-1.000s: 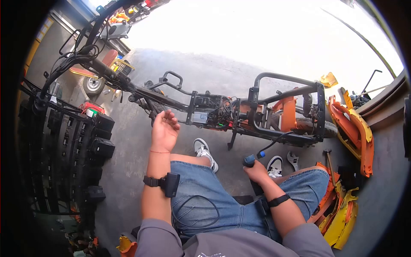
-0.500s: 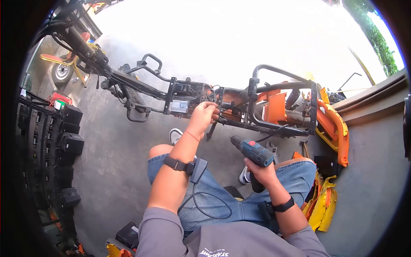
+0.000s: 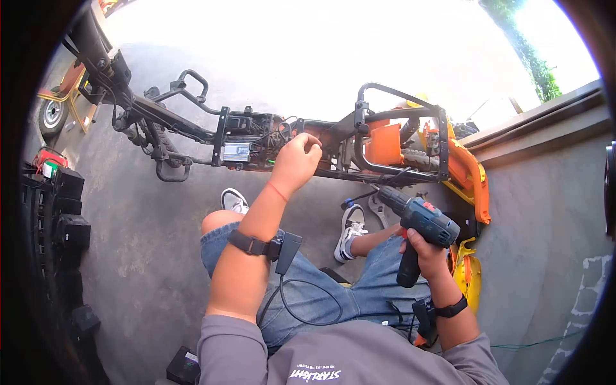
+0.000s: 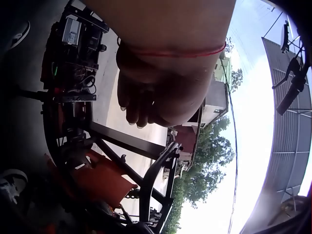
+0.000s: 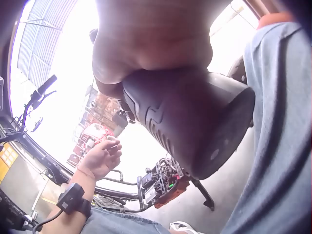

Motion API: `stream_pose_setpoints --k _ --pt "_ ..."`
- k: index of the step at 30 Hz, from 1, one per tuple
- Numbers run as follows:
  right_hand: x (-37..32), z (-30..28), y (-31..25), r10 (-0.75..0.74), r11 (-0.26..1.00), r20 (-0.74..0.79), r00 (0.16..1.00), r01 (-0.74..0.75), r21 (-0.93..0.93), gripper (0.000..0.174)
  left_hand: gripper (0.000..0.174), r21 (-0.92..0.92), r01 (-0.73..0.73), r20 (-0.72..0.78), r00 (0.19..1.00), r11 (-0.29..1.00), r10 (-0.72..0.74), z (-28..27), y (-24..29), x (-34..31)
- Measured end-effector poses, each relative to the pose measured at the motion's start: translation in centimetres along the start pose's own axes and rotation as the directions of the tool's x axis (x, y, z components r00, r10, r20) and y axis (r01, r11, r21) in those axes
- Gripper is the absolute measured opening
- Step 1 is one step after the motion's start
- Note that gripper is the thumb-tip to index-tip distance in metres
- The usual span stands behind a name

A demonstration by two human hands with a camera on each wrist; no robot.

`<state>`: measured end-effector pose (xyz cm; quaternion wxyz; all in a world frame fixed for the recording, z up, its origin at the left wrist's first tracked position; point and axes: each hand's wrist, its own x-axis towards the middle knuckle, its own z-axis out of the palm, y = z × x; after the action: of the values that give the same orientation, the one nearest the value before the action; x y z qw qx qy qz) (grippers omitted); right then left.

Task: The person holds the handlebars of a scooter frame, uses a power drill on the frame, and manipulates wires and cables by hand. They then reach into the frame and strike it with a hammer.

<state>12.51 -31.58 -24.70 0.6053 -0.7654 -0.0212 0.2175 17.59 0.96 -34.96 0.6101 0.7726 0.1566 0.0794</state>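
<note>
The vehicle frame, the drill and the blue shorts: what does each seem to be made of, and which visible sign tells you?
Frame: metal, probably painted steel; black tubes with a soft sheen.
Drill: casing likely moulded plastic; blue and black, with rounded contours.
Shorts: apparently denim; faded blue, with visible seams.

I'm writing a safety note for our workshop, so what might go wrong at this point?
The drill, gripped in the right hand, has its chuck close to the blue-ended cable in the head view; if it spun there, it might snag.

The left hand is bare and appears close to the exposed wires on the vehicle frame, so fingers could catch or tug one loose.
</note>
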Motion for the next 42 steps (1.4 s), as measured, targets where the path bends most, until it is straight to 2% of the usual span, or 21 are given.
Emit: stream_pose_setpoints --k 1,3,9,13,16,17,19,21,24,25,27,28,30,31,33,34,36,37,38,40,42 --pt "-0.4 -0.5 -0.6 -0.033 0.998 0.003 0.999 0.033 -0.051 0.024 0.023 -0.011 -0.011 0.007 1.0 1.0 0.011 0.1 0.6 -0.1" --pt "-1.1 -0.9 -1.5 -0.064 0.996 -0.031 0.997 0.062 -0.061 0.024 0.024 0.166 -0.033 0.0 0.999 0.986 0.034 0.0 1.8 0.1" --pt "-3.3 -0.5 -1.9 -0.069 0.997 -0.154 0.986 0.073 0.019 0.032 0.028 0.22 -0.072 0.048 0.997 0.973 0.063 2.4 1.6 1.7" --pt "-3.3 -1.1 -1.2 -0.026 1.0 -0.084 0.996 0.027 0.014 0.034 0.027 0.281 -0.073 0.017 0.997 0.957 0.071 2.8 1.8 1.9" --pt "-1.9 -1.9 -0.6 0.07 0.995 0.077 0.995 -0.064 -0.077 0.032 0.024 0.357 -0.028 -0.052 0.997 0.934 0.049 2.0 1.4 1.8" --pt "-1.3 -1.9 -0.4 0.073 0.995 0.082 0.994 -0.066 -0.077 0.032 0.024 0.358 -0.023 -0.055 0.997 0.934 0.045 1.8 1.0 1.8" --pt "0.4 -1.1 0.2 0.218 0.976 0.124 0.968 -0.216 -0.032 0.023 0.025 0.417 0.044 -0.038 0.999 0.908 -0.031 1.1 1.0 1.3" --pt "1.9 -0.3 2.3 0.234 0.972 0.124 0.964 -0.234 -0.018 0.02 0.024 0.47 0.05 -0.052 0.998 0.881 -0.029 1.3 -0.3 1.4" --pt "3.5 0.6 4.7 0.269 0.952 0.154 0.951 -0.238 -0.191 0.023 0.026 0.505 0.052 -0.019 0.999 0.861 -0.049 1.6 -0.8 1.7" --pt "4.2 0.5 5.3 0.281 0.951 0.16 0.946 -0.252 -0.179 0.023 0.026 0.517 0.059 -0.012 0.998 0.854 -0.061 1.9 -0.9 1.9" --pt "5.8 0.3 5.8 0.258 0.912 0.28 0.925 -0.138 -0.385 0.031 0.026 0.515 0.043 0.021 0.998 0.856 -0.062 2.6 -1.0 2.3" --pt "6.4 0.2 5.6 0.264 0.914 0.285 0.921 -0.145 -0.378 0.031 0.027 0.533 0.055 0.02 0.997 0.844 -0.078 3.0 -0.9 2.4" --pt "7.6 0.3 4.8 -0.031 0.828 0.345 0.938 0.218 -0.517 0.042 0.027 0.533 0.06 0.056 0.993 0.844 -0.106 3.6 -0.8 2.5" --pt "8.5 0.3 5.0 -0.025 0.836 0.347 0.937 0.21 -0.507 0.042 0.026 0.526 0.06 0.088 0.988 0.849 -0.124 3.9 -0.8 2.4" --pt "10.0 0.5 5.7 0.134 0.74 0.422 0.896 0.192 -0.644 0.051 0.026 0.563 0.07 0.131 0.976 0.824 -0.173 4.4 -0.7 2.3" --pt "10.4 0.9 6.3 0.139 0.751 0.425 0.895 0.185 -0.634 0.051 0.025 0.587 0.075 0.165 0.964 0.806 -0.21 4.8 -0.9 2.3" --pt "10.7 2.0 7.5 0.18 0.576 0.434 0.883 0.263 -0.774 0.052 0.025 0.611 0.033 0.234 0.947 0.791 -0.22 5.0 -2.0 2.3" --pt "10.6 2.2 8.2 0.186 0.591 0.433 0.882 0.252 -0.767 0.052 0.025 0.619 -0.018 0.306 0.926 0.785 -0.22 5.1 -2.6 2.2" --pt "10.6 2.4 8.8 0.159 0.561 0.472 0.867 0.314 -0.766 0.054 0.025 0.58 -0.019 0.346 0.911 0.814 -0.225 5.4 -3.3 2.2" --pt "10.6 2.4 9.4 0.119 0.526 0.535 0.836 0.404 -0.749 0.055 0.022 0.588 -0.059 0.376 0.903 0.807 -0.208 6.1 -3.4 2.2" --pt "10.6 2.8 9.8 0.152 0.519 0.552 0.82 0.409 -0.75 0.055 0.023 0.596 -0.076 0.412 0.883 0.799 -0.223 6.7 -2.8 2.3"
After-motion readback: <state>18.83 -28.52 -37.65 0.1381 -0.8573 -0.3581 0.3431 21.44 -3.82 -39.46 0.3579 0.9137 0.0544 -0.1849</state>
